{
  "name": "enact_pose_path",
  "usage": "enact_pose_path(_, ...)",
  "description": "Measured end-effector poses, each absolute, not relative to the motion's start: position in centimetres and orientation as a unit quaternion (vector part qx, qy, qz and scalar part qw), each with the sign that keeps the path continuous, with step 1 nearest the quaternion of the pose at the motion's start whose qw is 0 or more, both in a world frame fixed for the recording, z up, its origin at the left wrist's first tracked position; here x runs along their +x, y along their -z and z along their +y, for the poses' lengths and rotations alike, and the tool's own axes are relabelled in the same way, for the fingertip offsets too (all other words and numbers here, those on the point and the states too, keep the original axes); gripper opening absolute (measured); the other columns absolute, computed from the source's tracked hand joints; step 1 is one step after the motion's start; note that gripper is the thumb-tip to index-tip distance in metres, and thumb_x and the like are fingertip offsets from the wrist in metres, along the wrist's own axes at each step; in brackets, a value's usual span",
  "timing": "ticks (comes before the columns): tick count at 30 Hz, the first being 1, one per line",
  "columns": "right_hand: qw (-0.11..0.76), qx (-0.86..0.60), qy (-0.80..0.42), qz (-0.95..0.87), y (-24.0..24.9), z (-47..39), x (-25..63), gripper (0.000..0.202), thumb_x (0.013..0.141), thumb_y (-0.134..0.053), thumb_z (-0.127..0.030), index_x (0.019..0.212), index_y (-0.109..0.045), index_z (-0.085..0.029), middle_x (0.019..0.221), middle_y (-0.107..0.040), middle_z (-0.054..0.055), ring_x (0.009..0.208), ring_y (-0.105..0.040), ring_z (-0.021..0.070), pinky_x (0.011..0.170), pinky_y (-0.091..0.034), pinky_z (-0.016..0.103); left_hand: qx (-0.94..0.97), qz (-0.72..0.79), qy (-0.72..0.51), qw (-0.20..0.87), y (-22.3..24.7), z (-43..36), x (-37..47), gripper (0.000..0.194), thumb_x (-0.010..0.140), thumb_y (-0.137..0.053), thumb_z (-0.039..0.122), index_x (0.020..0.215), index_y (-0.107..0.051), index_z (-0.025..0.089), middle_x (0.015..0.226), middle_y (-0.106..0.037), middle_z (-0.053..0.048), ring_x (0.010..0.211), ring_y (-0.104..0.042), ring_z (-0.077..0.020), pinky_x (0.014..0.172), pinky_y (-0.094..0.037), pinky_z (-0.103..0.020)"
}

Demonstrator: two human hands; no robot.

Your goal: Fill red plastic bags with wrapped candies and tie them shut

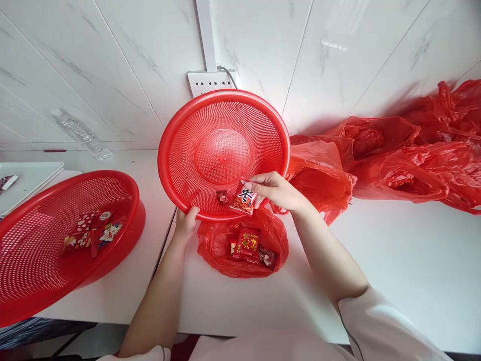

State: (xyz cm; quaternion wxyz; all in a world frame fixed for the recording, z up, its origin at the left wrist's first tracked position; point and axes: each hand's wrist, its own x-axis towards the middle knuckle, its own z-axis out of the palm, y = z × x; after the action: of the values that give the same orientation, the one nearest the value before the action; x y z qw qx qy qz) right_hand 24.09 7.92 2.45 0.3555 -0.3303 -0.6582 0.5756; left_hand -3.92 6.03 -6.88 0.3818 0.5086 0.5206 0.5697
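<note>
A round red mesh basket (pixel 224 105) is tilted up towards me in the middle. My left hand (pixel 187 223) grips its lower left rim. Between the thumb and fingers of my right hand (pixel 272 190) is a red snack packet (pixel 244 198) with black and white print, held over the basket's lower inside. One small dark red packet (pixel 222 197) lies in the basket beside it. Just below, an open red plastic bag (pixel 221 260) on the white table holds several packets, among them a red one with yellow print (pixel 248 240).
Another red basket (pixel 141 220) with several packets stands at the left, near a white tray (pixel 30 185). A clear plastic bottle (pixel 82 134) lies by the wall. Red plastic bags (pixel 406 165) line the right back, below the tiled wall with a socket strip (pixel 210 80).
</note>
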Motion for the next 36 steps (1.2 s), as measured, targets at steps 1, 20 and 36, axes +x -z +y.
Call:
enact_pose_path(1,0.353,-0.332,-0.571,-0.663,-2.5,7.7,24.1,0.036,0.086,-0.062,-0.049,0.085,-0.069,-0.014,0.073,-0.069,0.002,0.054,-0.064,0.0098,0.054,-0.054,0.022,0.508,0.522,-0.569,0.381,7.0,6.1,-4.0,0.015,0.070,-0.056,0.020,0.085,-0.061,0.019,0.090,-0.064,-0.004,0.082,-0.061,-0.0191,0.072,-0.051,-0.029)
enact_pose_path(20,0.231,-0.352,-0.294,-0.858,6.4,8.8,17.9,0.054,0.088,-0.042,-0.010,0.141,-0.044,-0.020,0.153,-0.037,0.011,0.138,-0.038,0.0220,0.112,-0.033,0.043,0.507,0.545,-0.547,0.382,7.1,5.9,-4.0,0.004,0.069,-0.056,0.019,0.065,-0.054,0.019,0.064,-0.055,0.000,0.062,-0.053,-0.0152,0.055,-0.045,-0.026)
enact_pose_path(36,0.387,-0.329,-0.755,-0.416,4.4,10.8,20.6,0.035,0.079,-0.055,-0.012,0.114,-0.058,-0.014,0.103,-0.070,0.010,0.082,-0.067,0.0144,0.089,-0.056,0.036,0.501,0.550,-0.546,0.386,6.6,5.8,-3.8,0.007,0.067,-0.056,0.020,0.061,-0.051,0.020,0.068,-0.057,-0.001,0.070,-0.056,-0.0170,0.061,-0.046,-0.026)
